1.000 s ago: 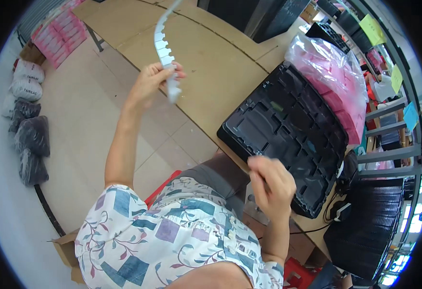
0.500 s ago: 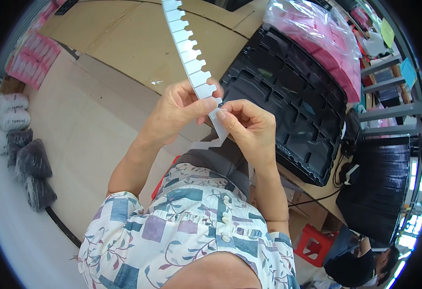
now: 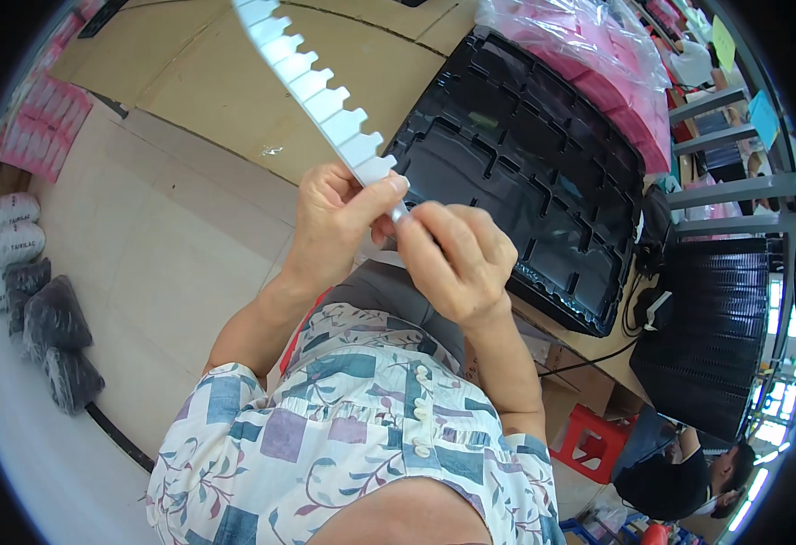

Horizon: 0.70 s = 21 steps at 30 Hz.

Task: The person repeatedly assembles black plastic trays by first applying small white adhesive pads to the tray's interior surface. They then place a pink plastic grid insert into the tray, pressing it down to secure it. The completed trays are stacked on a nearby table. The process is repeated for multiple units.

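Observation:
A long white strip with notched tabs along one edge (image 3: 318, 94) slants up and left from my hands, over the table. My left hand (image 3: 332, 218) is closed on the strip near its lower end, the thumb lying on top. Right beside it my right hand (image 3: 459, 254) is closed, knuckles up, with its fingertips at the strip's end. The right fingers hide whatever part of the strip they pinch. Just beyond my right hand lies a black moulded plastic tray (image 3: 525, 182) with rows of compartments.
Brown board covers the table (image 3: 207, 100). Pink pieces under clear plastic (image 3: 588, 64) stand behind the tray. To the right are a stack of black trays (image 3: 702, 336), a red stool (image 3: 593, 445) and a seated person (image 3: 679, 481). Wrapped bundles (image 3: 57, 313) lie on the floor at left.
The strip has tilted further to the left. My right hand has turned over, knuckles up, and the folded tail of the strip below the hands is now out of sight.

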Available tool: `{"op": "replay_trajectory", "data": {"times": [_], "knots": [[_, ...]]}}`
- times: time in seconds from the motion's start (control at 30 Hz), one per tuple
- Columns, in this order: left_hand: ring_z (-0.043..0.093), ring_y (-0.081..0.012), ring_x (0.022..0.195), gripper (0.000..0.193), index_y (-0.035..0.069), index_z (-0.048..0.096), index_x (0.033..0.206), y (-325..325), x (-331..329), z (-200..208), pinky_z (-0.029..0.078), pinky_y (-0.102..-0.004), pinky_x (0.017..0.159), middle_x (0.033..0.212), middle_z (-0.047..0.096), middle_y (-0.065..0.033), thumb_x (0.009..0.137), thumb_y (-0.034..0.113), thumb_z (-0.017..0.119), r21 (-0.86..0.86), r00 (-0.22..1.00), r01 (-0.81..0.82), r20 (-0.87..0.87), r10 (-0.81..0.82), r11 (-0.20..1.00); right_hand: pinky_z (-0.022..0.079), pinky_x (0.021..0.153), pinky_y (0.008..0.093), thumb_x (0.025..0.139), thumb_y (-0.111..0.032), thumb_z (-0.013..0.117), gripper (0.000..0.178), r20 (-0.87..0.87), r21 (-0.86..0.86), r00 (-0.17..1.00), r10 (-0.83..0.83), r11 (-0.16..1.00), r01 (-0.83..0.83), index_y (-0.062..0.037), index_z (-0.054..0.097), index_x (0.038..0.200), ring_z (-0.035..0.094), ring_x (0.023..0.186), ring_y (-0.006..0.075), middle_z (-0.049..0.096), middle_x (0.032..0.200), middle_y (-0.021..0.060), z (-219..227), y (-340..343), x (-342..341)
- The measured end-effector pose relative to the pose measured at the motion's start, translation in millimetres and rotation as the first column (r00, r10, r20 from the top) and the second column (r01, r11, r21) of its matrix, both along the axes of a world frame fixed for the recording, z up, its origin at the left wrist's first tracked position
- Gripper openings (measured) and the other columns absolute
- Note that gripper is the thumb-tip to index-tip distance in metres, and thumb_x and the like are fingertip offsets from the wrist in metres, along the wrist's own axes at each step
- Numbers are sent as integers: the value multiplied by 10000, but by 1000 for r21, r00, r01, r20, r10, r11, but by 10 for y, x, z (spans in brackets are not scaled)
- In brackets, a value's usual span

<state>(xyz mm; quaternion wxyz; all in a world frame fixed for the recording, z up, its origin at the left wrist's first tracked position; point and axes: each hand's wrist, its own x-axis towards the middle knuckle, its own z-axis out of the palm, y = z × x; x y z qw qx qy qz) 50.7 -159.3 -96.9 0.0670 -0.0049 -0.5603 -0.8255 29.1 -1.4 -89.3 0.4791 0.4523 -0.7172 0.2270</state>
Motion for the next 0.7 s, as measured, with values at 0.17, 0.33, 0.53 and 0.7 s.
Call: {"op": "replay_trajectory", "data": {"times": [0.17, 0.33, 0.53, 0.7], "knots": [[610, -63, 686, 58, 5, 695, 937, -99, 136, -44, 459, -204, 613, 813, 681, -37, 904, 52, 703, 32, 998, -55, -35, 56, 998, 488, 580, 244, 783, -58, 735, 107, 457, -123, 868, 197, 980, -157, -8, 678, 858, 611, 692, 133, 658, 837, 49, 191, 127, 86], [675, -175, 903, 88, 40, 716, 943, -354, 98, -100, 504, -348, 871, 977, 715, -54, 856, 31, 716, -478, 932, -71, -344, -113, 876, 479, 626, 250, 879, -144, 708, 174, 965, -148, 233, 120, 983, 106, 29, 693, 889, 609, 666, 85, 685, 738, 41, 456, 409, -368], [692, -258, 1034, 129, 43, 726, 944, -296, 13, -123, 423, -481, 1096, 1002, 741, -78, 819, 25, 699, -732, 865, -231, -456, -209, 641, 506, 647, 353, 848, -182, 708, 184, 923, 241, 309, -229, 971, 1, 2, 711, 866, 644, 652, 227, 698, 764, 127, 463, 284, -561], [704, -256, 987, 171, 51, 755, 971, -271, 7, -143, 489, -428, 1020, 998, 747, -82, 807, 30, 712, -746, 891, -212, -412, -189, 631, 529, 687, 394, 836, -213, 728, 198, 798, 371, 479, -366, 924, 89, -17, 714, 861, 683, 722, 290, 717, 799, 127, 224, 258, -612]]}}
